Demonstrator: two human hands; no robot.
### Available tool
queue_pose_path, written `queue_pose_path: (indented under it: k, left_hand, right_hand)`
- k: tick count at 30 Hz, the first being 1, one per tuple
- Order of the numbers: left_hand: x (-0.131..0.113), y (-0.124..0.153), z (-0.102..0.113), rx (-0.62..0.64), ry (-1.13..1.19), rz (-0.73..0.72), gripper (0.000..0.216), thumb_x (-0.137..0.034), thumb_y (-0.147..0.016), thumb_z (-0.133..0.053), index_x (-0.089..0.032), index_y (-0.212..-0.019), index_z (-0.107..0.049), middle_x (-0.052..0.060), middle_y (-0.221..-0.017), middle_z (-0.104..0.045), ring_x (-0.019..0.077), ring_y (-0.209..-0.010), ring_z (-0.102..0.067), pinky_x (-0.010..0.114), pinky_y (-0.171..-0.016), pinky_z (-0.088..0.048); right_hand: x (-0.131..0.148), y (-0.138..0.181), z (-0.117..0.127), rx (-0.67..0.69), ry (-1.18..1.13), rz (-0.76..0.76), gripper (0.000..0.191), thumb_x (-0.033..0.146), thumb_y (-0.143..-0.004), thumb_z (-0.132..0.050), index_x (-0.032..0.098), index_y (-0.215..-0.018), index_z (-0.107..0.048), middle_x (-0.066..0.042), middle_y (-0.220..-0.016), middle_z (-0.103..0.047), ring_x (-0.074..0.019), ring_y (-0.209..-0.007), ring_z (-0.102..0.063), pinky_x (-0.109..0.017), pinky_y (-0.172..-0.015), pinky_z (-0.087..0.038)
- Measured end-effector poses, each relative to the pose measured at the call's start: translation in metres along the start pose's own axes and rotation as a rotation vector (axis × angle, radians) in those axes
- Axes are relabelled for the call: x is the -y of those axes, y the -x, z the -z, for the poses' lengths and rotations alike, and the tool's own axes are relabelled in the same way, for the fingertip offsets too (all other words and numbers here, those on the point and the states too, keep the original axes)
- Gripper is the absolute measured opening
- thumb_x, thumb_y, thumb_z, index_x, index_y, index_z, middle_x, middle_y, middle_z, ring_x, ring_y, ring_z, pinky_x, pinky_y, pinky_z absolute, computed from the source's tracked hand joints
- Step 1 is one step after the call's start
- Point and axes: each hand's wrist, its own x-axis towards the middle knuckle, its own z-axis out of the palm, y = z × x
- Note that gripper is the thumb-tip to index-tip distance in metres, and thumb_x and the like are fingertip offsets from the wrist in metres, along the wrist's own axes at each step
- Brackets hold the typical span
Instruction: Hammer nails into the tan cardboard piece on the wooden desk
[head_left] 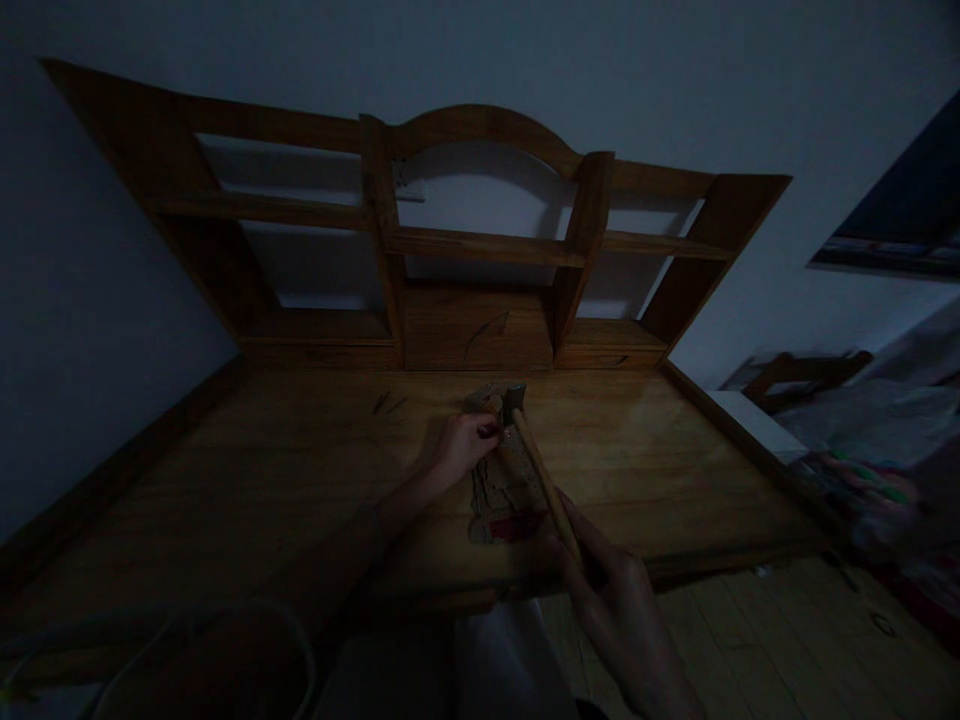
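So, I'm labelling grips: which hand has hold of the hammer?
The right hand: it wraps around the hammer's wooden handle, whereas the left hand is beside the hammer's head.

No text, label, brand, number or sign readable in dim light.
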Motion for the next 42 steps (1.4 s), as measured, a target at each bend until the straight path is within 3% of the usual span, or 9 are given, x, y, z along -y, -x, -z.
queue_pose_path:
  k: [7, 23, 27, 32, 42]
  left_hand:
    - [0.001, -0.001, -0.001, 0.011, 0.013, 0.033, 0.021, -0.036, -0.080, -0.061, -0.017, -0.078, -0.068, 0.002, -0.072, -0.071, 0.0156, -0.067, -0.065, 0.021, -0.056, -0.043]
    - [0.008, -0.002, -0.002, 0.018, 0.008, 0.033, 0.019, -0.033, -0.079, -0.061, -0.016, -0.081, -0.070, 0.004, -0.075, -0.072, 0.0167, -0.069, -0.066, 0.022, -0.058, -0.045]
    - [0.005, -0.002, -0.001, 0.020, 0.025, 0.029, 0.019, -0.033, -0.079, -0.062, -0.017, -0.082, -0.070, 0.002, -0.076, -0.073, 0.0165, -0.070, -0.067, 0.022, -0.060, -0.046]
    - [0.005, -0.002, -0.001, -0.004, 0.016, 0.054, 0.021, -0.036, -0.078, -0.064, -0.016, -0.079, -0.070, 0.003, -0.073, -0.072, 0.0165, -0.069, -0.066, 0.022, -0.059, -0.046]
    - [0.003, -0.001, 0.001, 0.016, 0.025, 0.035, 0.019, -0.035, -0.079, -0.062, -0.017, -0.079, -0.070, 0.001, -0.074, -0.072, 0.0147, -0.066, -0.065, 0.021, -0.057, -0.044]
  right_hand:
    - [-0.001, 0.002, 0.001, -0.013, -0.001, -0.012, 0.048, 0.039, -0.092, -0.050, 0.027, -0.138, -0.046, -0.005, -0.127, -0.061, -0.0254, -0.117, -0.057, -0.039, -0.097, -0.048]
    - [0.003, -0.002, -0.003, 0.050, -0.061, 0.006, 0.048, 0.034, -0.093, -0.048, 0.021, -0.140, -0.045, -0.007, -0.125, -0.063, -0.0257, -0.115, -0.059, -0.039, -0.097, -0.047]
    - [0.006, -0.003, -0.004, 0.011, -0.073, -0.001, 0.050, 0.036, -0.092, -0.049, 0.019, -0.139, -0.046, -0.007, -0.123, -0.064, -0.0266, -0.115, -0.058, -0.042, -0.099, -0.046]
    - [0.011, -0.001, -0.001, -0.050, -0.060, 0.001, 0.048, 0.038, -0.090, -0.053, 0.022, -0.134, -0.052, -0.007, -0.124, -0.062, -0.0287, -0.114, -0.059, -0.043, -0.096, -0.049]
    - [0.004, -0.001, -0.007, -0.002, -0.114, 0.003, 0.046, 0.035, -0.091, -0.052, 0.024, -0.136, -0.050, -0.005, -0.126, -0.062, -0.0265, -0.117, -0.057, -0.042, -0.100, -0.045]
